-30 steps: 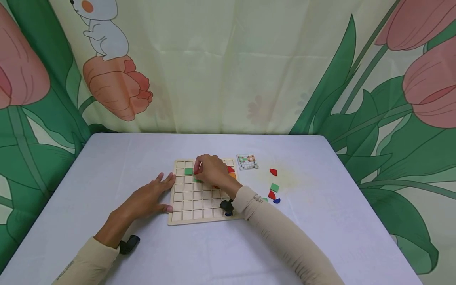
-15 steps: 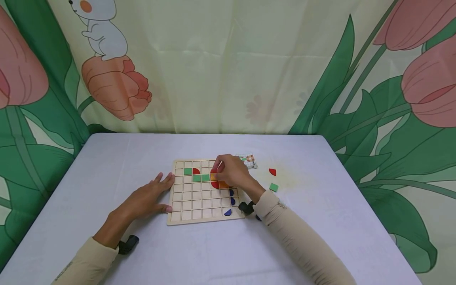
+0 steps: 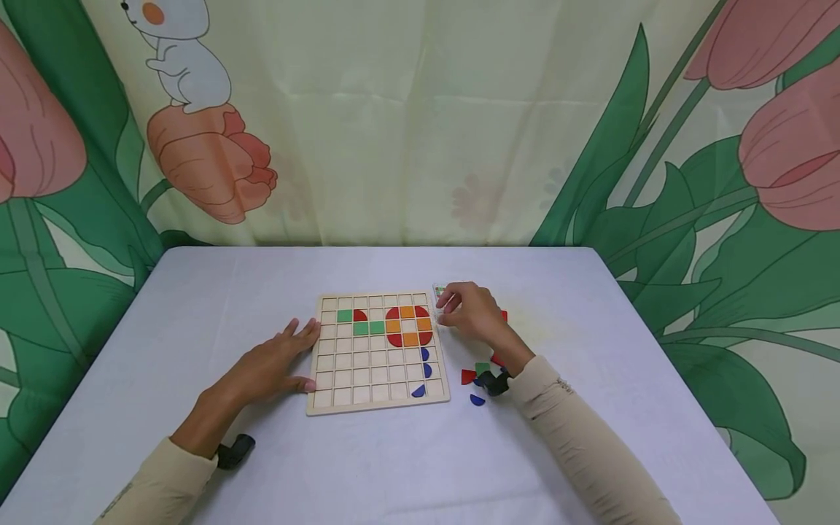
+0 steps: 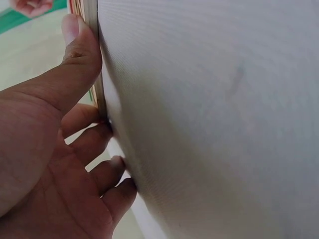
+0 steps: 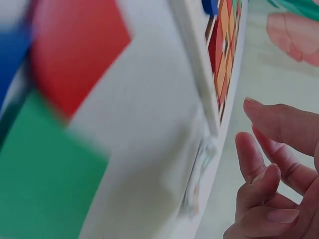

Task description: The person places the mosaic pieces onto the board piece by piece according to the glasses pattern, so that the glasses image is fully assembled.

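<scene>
A wooden grid board (image 3: 341, 408) lies on the white table, bearing green and orange squares, red quarter-rounds and blue half-rounds. At its left edge my left hand (image 3: 265, 368) rests with fingers spread; the left wrist view shows the thumb (image 4: 82, 55) and fingertips against the board's side (image 4: 94, 59). My right hand (image 3: 479, 317) hangs just right of the board, over the small pattern card, which it partly covers. In the right wrist view the right hand (image 5: 279, 169) has its thumb and fingers apart, holding nothing.
Right of the board lie loose pieces: a blue half-round (image 3: 477, 400), a green square (image 3: 482, 368), a red piece (image 3: 468, 376) and others partly hidden by the right arm. A printed curtain (image 3: 367, 131) hangs behind the table.
My right hand has moved right, off the board to beside the card. A red piece now shows beside the upper-left green square, and another at the orange ring's upper left. My left hand stays.
</scene>
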### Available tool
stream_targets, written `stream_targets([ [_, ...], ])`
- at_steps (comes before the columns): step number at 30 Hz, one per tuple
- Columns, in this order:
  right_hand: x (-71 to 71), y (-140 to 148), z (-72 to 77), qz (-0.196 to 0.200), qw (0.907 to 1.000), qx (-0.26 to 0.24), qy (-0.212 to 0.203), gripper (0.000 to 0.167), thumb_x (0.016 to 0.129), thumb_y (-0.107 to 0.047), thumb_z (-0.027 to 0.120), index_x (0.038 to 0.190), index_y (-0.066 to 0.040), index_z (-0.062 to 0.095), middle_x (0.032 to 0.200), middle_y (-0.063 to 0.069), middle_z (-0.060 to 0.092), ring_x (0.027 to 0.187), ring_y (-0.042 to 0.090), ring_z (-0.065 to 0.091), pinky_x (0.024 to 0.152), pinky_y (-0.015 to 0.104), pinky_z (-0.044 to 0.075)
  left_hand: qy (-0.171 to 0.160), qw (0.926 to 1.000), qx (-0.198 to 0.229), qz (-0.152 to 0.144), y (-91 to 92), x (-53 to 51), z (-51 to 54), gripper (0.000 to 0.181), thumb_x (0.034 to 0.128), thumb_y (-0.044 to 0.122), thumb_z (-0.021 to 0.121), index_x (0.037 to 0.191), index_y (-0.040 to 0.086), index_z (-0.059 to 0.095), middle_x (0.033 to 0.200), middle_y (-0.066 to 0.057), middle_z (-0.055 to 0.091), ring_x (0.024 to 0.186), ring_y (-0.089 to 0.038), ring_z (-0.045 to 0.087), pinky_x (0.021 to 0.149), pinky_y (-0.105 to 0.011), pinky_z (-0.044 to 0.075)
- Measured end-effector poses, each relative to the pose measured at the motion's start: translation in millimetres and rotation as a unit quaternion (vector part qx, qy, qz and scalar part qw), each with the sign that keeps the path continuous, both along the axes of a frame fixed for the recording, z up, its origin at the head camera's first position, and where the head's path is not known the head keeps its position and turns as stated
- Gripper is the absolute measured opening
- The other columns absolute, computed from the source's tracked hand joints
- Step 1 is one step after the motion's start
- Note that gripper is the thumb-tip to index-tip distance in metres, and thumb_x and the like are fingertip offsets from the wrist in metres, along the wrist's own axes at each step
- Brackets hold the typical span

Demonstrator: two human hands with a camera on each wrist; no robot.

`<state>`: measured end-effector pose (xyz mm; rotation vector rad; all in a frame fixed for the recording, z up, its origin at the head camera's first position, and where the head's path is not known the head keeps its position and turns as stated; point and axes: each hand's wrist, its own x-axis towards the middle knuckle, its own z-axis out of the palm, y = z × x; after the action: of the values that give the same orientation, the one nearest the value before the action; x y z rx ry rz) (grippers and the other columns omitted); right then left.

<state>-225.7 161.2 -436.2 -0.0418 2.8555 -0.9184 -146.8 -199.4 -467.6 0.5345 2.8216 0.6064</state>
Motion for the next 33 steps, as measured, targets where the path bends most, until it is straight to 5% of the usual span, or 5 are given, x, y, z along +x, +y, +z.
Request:
stream_targets([
  [21,-11.9,90.9,-5.9,-0.084,0.9960,0.007,-0.030,0.031,0.097,-0.015,0.077,0.127,-0.012,0.070,0.127,0.018,0.066,0.118,0.036,0.058,0.095,0.050,0.051,0.008,0.9999,0.009,-0.004,-0.8,0.4,-1.7,0.108,0.0793,0.034,0.091,0.165,0.005,0.034,0.173,-0.020,0.031,0.159,-0.053,0.025,0.119,-0.072,0.035],
  [33,-12.3,98.3,-10.1,-0.067,0.9952,0.068,-0.025,0.014,0.096,-0.019,0.081,0.106,-0.011,0.077,0.100,0.011,0.072,0.095,0.029,0.063,0.080,0.041,0.044,0.003,1.0000,0.003,-0.001,0.2,-0.2,-0.8,0.109,0.0790,0.035,0.092,0.166,0.006,0.033,0.173,-0.020,0.030,0.159,-0.054,0.025,0.117,-0.074,0.036],
])
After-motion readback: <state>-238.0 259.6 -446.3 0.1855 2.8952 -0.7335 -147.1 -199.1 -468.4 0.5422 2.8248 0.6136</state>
